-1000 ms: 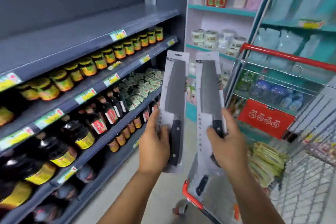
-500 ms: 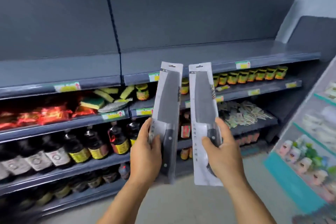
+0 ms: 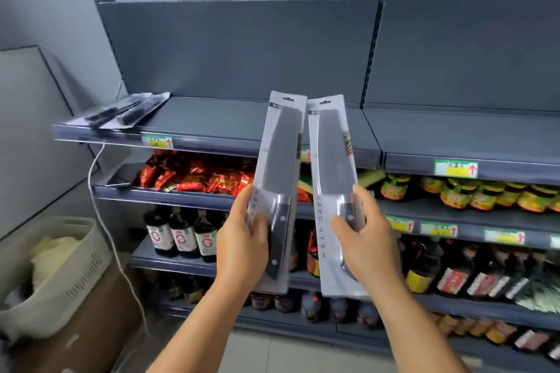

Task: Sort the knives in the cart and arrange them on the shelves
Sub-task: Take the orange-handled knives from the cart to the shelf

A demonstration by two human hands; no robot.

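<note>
**Two packaged knives held up before the top shelf**

The left hand (image 3: pixel 242 239) grips the left packaged knife (image 3: pixel 280 179) low on its card, thumb across the front beside the black handle, fingers curled behind. The right hand (image 3: pixel 368 241) holds the right packaged knife (image 3: pixel 335 179) the same way, thumb on the front, fingers wrapped round the right edge. Both forearms rise from the bottom of the view, and the two cards stand nearly upright, blades up, side by side and just apart. Behind them runs the grey top shelf (image 3: pixel 218 121), where more packaged knives (image 3: pixel 127 110) lie flat at its left end. Lower shelves carry red packets (image 3: pixel 194 174), dark bottles (image 3: pixel 181 235) and jars (image 3: pixel 466 194).
</note>
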